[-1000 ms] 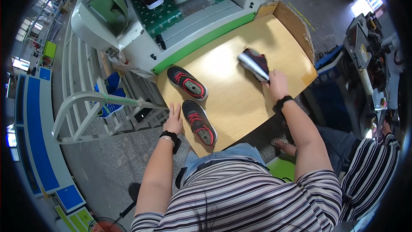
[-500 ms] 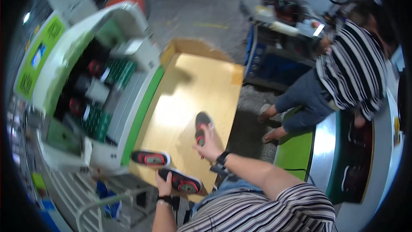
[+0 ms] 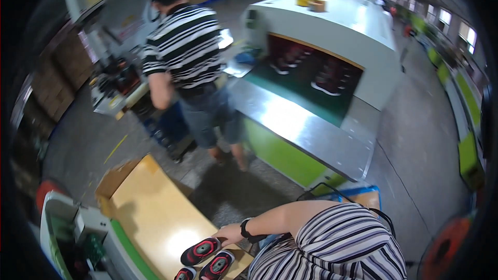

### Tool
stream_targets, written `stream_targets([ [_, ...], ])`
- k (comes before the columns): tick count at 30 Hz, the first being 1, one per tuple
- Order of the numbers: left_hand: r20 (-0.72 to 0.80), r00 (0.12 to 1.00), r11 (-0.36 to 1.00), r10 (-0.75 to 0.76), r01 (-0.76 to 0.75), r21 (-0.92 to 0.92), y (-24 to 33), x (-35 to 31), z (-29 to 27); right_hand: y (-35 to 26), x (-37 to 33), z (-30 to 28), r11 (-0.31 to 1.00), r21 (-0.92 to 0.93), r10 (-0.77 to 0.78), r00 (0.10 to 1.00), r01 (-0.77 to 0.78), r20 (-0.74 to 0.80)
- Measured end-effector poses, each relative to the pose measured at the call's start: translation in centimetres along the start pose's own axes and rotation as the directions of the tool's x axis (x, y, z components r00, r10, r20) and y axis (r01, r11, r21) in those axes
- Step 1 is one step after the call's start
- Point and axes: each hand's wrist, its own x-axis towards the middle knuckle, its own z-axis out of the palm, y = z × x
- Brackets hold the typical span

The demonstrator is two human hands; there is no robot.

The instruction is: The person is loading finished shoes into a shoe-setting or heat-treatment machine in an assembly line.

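My right hand (image 3: pixel 229 234), with a dark band at the wrist, reaches to the lower middle of the view. Its fingers are closed at the end of a black shoe (image 3: pixel 199 252) with red trim around its opening and a grey-green inside. Right beside that shoe is a second black and red shoe (image 3: pixel 218 265). Part of a third shoe (image 3: pixel 185 274) shows at the lower edge. All are over the near end of a light wooden tabletop (image 3: pixel 155 205). My left hand is out of view.
A machine with a green edge (image 3: pixel 127 249) borders the table's left. Ahead, a person in a striped shirt (image 3: pixel 187 46) stands at a cluttered bench (image 3: pixel 119 101). To the right, a white tunnel machine (image 3: pixel 321 31) holds shoes on a green belt behind a metal ledge (image 3: pixel 306 124).
The view has swung right and up, bringing in the person and the tunnel machine. My right hand's shoe has come close to the other shoes. My left hand has left the view.
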Motion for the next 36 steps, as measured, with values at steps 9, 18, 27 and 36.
stream_targets([
  [9,0.296,0.951,0.993,0.093,-0.066,-0.099,3.7,-0.5,0.4,16.4,-27.9,0.6,0.396,-0.343,0.906,0.424,-0.852,-0.008],
  [18,0.383,0.903,0.981,0.194,-0.186,-0.057,6.1,1.2,2.7,12.0,-39.7,3.1,0.295,-0.516,0.944,0.33,-0.804,0.025],
  [27,0.458,0.857,0.964,0.238,-0.266,-0.002,9.5,3.0,3.3,5.6,-34.0,-1.2,0.518,0.052,0.815,0.474,-0.854,-0.333],
  [36,0.455,0.873,0.968,0.174,-0.236,0.082,7.7,4.7,0.1,7.5,-36.9,1.1,0.38,-0.236,0.895,0.42,-0.895,-0.152],
])
